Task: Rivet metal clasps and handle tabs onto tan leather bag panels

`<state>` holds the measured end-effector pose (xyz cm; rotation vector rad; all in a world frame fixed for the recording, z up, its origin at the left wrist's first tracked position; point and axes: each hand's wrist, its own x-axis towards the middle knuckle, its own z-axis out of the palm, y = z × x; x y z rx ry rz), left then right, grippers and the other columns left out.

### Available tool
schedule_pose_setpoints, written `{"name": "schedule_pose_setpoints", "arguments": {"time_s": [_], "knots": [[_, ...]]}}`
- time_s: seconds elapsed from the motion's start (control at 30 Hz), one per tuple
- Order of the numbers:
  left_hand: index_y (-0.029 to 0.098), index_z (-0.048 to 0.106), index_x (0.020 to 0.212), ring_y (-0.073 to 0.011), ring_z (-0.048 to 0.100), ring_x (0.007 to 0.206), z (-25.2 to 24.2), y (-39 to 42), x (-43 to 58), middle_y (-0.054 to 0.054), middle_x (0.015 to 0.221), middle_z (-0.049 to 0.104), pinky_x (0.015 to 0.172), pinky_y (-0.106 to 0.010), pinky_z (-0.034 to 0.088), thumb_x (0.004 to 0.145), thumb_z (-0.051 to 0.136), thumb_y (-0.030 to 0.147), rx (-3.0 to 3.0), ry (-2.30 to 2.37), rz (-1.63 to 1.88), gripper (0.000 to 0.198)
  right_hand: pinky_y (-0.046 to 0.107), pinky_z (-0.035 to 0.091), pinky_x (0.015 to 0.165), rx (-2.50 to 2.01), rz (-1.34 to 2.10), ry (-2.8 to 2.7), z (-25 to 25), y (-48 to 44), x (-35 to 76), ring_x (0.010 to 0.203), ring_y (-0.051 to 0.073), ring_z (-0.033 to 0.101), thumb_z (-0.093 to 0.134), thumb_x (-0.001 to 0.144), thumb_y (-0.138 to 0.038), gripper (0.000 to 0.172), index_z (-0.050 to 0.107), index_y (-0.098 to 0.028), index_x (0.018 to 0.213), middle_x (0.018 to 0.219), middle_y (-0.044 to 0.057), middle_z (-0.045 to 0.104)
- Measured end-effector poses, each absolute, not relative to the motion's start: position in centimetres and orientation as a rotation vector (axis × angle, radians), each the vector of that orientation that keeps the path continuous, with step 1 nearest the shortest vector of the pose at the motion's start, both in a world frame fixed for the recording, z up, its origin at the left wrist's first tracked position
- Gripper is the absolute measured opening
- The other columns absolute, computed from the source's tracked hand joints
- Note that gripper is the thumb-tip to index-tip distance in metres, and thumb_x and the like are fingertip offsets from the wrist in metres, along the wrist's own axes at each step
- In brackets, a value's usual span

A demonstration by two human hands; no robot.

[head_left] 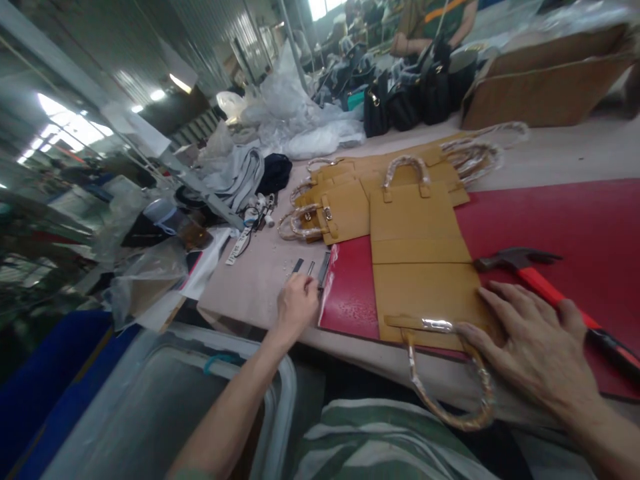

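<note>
A tan handbag panel lies across a red mat, one plastic-wrapped handle at its far end. The near wrapped handle hangs over the table edge, by a strap with a shiny metal plate. My right hand rests with fingers spread on the panel's near right corner. Beside it lies a claw hammer with a red and black handle. My left hand is closed at the mat's left edge, among thin metal tools; what its fingers hold is hidden.
More tan bag pieces with wrapped handles are piled behind. Black bags, clear plastic and a cardboard box stand farther back. A grey plastic bin is below the table at left. Another person's arm shows beyond.
</note>
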<state>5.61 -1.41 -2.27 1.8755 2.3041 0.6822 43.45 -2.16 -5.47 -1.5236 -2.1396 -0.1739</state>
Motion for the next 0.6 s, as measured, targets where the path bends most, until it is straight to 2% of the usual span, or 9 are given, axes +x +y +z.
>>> {"name": "schedule_pose_setpoints", "arguments": {"time_s": [0.13, 0.27, 0.43, 0.6], "knots": [[0.016, 0.075, 0.097, -0.0257, 0.070, 0.099, -2.1, 2.5, 3.9, -0.012, 0.104, 0.076, 0.082, -0.031, 0.050, 0.092, 0.062, 0.034, 1.847, 2.368, 0.219, 0.023, 0.066, 0.027, 0.113, -1.565, -0.192, -2.123, -5.7, -2.5, 43.5, 0.127, 0.042, 0.055, 0.040, 0.095, -0.066, 0.065, 0.058, -0.018, 0.136, 0.136, 0.020, 0.062], [0.017, 0.076, 0.093, -0.0275, 0.070, 0.098, -2.2, 4.6, 3.4, -0.012, 0.100, 0.077, 0.077, -0.030, 0.048, 0.088, 0.064, 0.039, 1.826, 2.272, -0.005, 0.025, 0.063, 0.025, 0.116, -1.595, -0.210, -2.148, -5.8, -2.8, 43.5, 0.129, 0.039, 0.054, 0.044, 0.097, -0.063, 0.063, 0.060, -0.014, 0.133, 0.139, 0.021, 0.060], [0.018, 0.075, 0.092, -0.0222, 0.070, 0.086, -2.2, 5.9, 2.1, -0.007, 0.090, 0.077, 0.066, -0.027, 0.043, 0.087, 0.067, 0.038, 1.678, 2.204, -0.030, 0.022, 0.061, 0.025, 0.117, -1.613, -0.202, -2.153, -5.6, -3.0, 43.5, 0.129, 0.037, 0.055, 0.043, 0.098, -0.065, 0.064, 0.059, -0.014, 0.133, 0.140, 0.020, 0.060], [0.017, 0.069, 0.096, -0.0231, 0.069, 0.085, -2.3, 5.5, 2.0, -0.007, 0.091, 0.075, 0.065, -0.028, 0.041, 0.086, 0.068, 0.036, 1.729, 2.306, -0.034, 0.022, 0.061, 0.025, 0.117, -1.627, -0.165, -2.149, -5.6, -3.0, 43.5, 0.130, 0.038, 0.054, 0.045, 0.096, -0.065, 0.065, 0.059, -0.014, 0.134, 0.140, 0.021, 0.060]]}}
